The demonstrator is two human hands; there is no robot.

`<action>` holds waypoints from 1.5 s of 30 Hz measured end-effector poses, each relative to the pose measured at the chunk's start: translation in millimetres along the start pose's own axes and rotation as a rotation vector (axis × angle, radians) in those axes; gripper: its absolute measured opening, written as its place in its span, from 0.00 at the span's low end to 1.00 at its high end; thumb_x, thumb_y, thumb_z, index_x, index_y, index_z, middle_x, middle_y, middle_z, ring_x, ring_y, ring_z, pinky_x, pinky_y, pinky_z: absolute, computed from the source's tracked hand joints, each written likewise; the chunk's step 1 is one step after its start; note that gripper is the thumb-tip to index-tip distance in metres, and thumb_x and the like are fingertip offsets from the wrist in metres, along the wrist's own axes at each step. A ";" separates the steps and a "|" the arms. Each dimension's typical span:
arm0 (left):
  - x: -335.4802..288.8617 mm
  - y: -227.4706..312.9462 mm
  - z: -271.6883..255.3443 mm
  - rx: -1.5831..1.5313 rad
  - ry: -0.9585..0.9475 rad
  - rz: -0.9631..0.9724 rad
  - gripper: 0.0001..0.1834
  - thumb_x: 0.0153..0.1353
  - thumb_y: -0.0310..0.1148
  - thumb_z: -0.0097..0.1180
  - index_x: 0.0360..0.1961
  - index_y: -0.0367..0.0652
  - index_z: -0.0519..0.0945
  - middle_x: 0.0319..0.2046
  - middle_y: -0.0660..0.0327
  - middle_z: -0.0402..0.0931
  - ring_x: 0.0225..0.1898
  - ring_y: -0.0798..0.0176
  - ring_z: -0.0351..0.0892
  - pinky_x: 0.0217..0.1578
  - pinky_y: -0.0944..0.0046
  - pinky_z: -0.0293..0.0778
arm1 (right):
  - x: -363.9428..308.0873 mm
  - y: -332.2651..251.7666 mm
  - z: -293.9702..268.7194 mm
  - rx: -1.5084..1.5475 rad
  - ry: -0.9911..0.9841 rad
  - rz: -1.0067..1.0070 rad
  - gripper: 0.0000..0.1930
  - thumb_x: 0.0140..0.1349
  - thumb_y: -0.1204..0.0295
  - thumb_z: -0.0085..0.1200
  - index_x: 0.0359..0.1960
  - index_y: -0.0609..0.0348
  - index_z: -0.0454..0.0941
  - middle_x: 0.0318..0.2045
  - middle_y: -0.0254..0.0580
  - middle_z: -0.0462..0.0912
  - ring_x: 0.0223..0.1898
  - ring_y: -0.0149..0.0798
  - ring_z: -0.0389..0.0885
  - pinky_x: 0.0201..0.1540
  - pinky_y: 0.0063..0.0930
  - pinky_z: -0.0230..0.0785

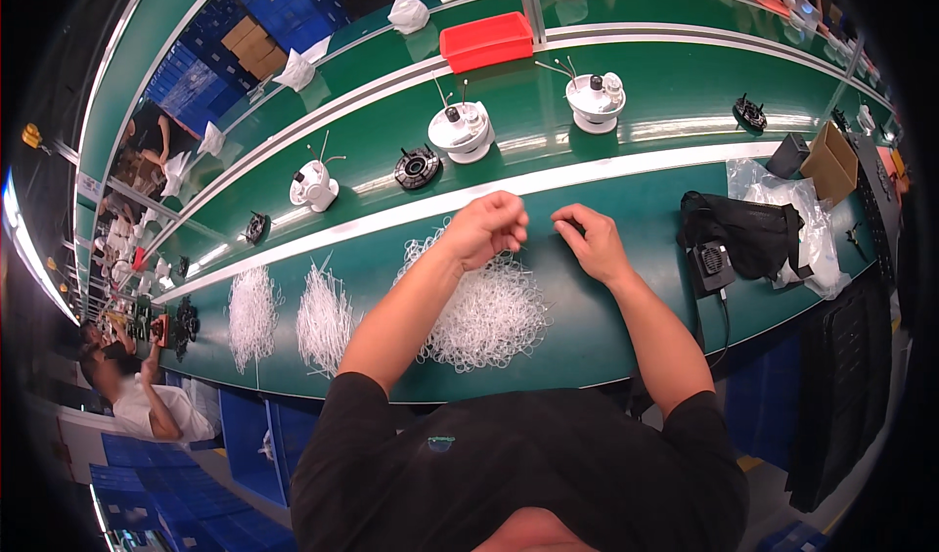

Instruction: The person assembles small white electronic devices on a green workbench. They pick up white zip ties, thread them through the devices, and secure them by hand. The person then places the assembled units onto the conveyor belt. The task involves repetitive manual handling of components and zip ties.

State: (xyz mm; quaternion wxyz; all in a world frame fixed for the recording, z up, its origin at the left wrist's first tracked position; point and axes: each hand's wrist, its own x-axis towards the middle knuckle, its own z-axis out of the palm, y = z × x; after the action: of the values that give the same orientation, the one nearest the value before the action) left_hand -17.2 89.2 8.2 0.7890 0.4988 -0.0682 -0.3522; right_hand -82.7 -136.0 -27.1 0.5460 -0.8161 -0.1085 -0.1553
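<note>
A large heap of thin white looped strips, resembling closed cable ties (489,322), lies on the green worktable (606,347) in front of me. Over the far edge of this heap is my left hand (487,231), its fingers curled closed. Just to its right, apart from it, my right hand (593,245) hovers above the table with thumb and forefinger pinched together. Whatever either hand may hold is too small or hidden to make out. Two more piles of thin white strips, a straighter pile (325,322) and a farther left pile (252,319), lie beyond my left forearm.
Along the green line behind the table stand white round-based housings with wires (460,132) and black ring-shaped parts (418,167). A red tray (486,43) sits beyond. At right are a black bag (743,234), a small fan-like device (712,262), clear plastic and a cardboard box (829,164).
</note>
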 end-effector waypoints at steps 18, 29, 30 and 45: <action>127.7 36.2 -68.5 0.030 0.821 0.317 0.16 0.67 0.29 0.46 0.49 0.25 0.71 0.42 0.44 0.79 0.32 0.49 0.86 0.23 0.63 0.85 | 3.0 34.3 -9.4 0.098 0.169 0.146 0.12 0.67 0.68 0.56 0.47 0.62 0.81 0.39 0.45 0.83 0.35 0.36 0.81 0.40 0.28 0.73; 41.9 0.1 25.5 0.426 0.364 0.143 0.11 0.64 0.29 0.49 0.43 0.32 0.69 0.33 0.51 0.79 0.26 0.57 0.84 0.23 0.64 0.83 | 32.4 7.0 -55.1 -0.286 0.120 0.013 0.20 0.72 0.64 0.48 0.57 0.66 0.75 0.42 0.51 0.77 0.45 0.49 0.77 0.50 0.37 0.68; 34.6 -5.1 32.1 0.446 0.354 0.121 0.11 0.64 0.28 0.49 0.44 0.32 0.69 0.33 0.51 0.78 0.25 0.57 0.84 0.23 0.64 0.83 | 33.2 3.7 -60.6 -0.321 0.037 0.024 0.18 0.72 0.64 0.48 0.53 0.67 0.78 0.40 0.52 0.76 0.43 0.50 0.77 0.49 0.38 0.68; 8.0 -40.0 54.8 0.481 0.118 -0.097 0.14 0.67 0.34 0.54 0.46 0.35 0.68 0.32 0.53 0.80 0.27 0.60 0.84 0.24 0.65 0.81 | 26.7 3.0 -64.1 0.180 -0.029 0.217 0.13 0.65 0.67 0.58 0.43 0.64 0.85 0.35 0.39 0.84 0.32 0.28 0.77 0.36 0.26 0.71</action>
State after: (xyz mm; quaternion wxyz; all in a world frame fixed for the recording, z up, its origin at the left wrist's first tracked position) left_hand -56.0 33.6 -0.1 0.6323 0.6947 -0.0797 -0.3337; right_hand -65.5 -196.2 3.1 0.6289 -0.7729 -0.0412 -0.0734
